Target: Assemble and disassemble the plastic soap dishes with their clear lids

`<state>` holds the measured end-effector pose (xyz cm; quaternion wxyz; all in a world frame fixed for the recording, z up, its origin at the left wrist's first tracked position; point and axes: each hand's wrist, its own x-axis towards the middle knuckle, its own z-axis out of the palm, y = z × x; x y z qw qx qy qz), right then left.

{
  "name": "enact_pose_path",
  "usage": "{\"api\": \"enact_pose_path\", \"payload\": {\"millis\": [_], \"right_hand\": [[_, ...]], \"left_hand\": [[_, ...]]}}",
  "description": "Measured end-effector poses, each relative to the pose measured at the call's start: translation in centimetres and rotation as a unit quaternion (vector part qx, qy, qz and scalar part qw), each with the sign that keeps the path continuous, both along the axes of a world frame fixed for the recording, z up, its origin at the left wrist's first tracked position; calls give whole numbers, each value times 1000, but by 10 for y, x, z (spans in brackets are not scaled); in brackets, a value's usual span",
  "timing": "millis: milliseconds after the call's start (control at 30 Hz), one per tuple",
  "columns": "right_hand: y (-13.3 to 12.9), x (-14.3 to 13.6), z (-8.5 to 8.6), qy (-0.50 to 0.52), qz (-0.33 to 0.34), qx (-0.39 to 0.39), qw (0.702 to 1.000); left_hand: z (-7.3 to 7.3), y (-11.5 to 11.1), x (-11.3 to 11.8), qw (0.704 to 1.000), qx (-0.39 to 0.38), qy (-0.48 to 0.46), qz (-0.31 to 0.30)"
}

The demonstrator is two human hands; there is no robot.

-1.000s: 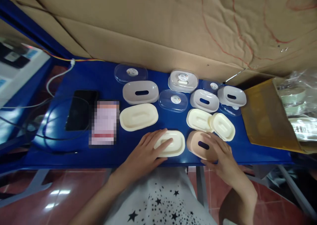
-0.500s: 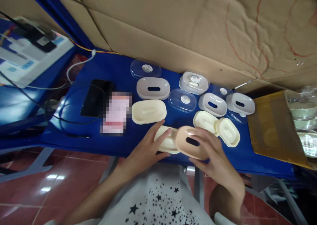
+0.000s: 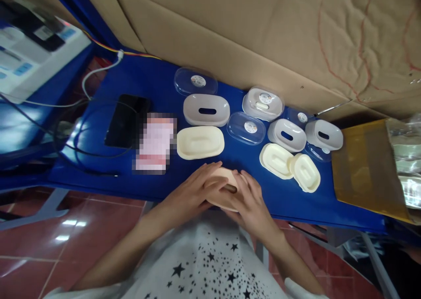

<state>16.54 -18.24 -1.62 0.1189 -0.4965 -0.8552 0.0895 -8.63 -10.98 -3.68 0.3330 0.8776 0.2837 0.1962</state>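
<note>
Near the table's front edge, my left hand grips the left end of a peach oval soap dish with a slot in its middle. My right hand is wrapped round the dish's right end, fingers lying over the top. The cream tray seen earlier in my left hand is hidden now. Just beyond my hands rests a cream oval tray. Behind it stands a grey slotted dish. To the right, two cream trays overlap, one leaning on the other.
Clear labelled lids and more grey dishes lie towards the back. On the left are a black phone, a blurred pink item, cables and a power strip. An opened cardboard box stands right.
The peach dish has moved left, over where the cream tray was held. My right hand has come left with it, and both hands now close round the dish.
</note>
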Motion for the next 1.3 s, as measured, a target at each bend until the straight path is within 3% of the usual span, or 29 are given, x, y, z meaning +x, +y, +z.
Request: {"api": "enact_pose_path", "payload": {"millis": [167,433,567,667,800,967,1100,1200,1300], "right_hand": [[1,10,-20,16,46,50,998],[28,14,-8,-70,93,53,992],[33,13,-14,-66,137,79,985],[31,18,-17,-36,128,73,988],[47,39,-1,-10,96,23,995],[115,71,18,-9,-31,38,999],[164,78,12,-55,-27,-7,998],[169,77,8,-47,-30,-13,998],[150,80,16,4,-46,-12,999]], "left_hand": [[2,0,5,1000,-3,12,2],[1,6,9,997,58,1,56],[3,2,6,990,121,37,67],[4,-2,0,988,136,30,72],[6,-2,-9,985,157,12,73],[10,8,-7,979,197,44,20],[14,12,3,975,211,65,-8],[19,11,4,981,193,24,19],[22,12,1,983,175,-7,57]]}}
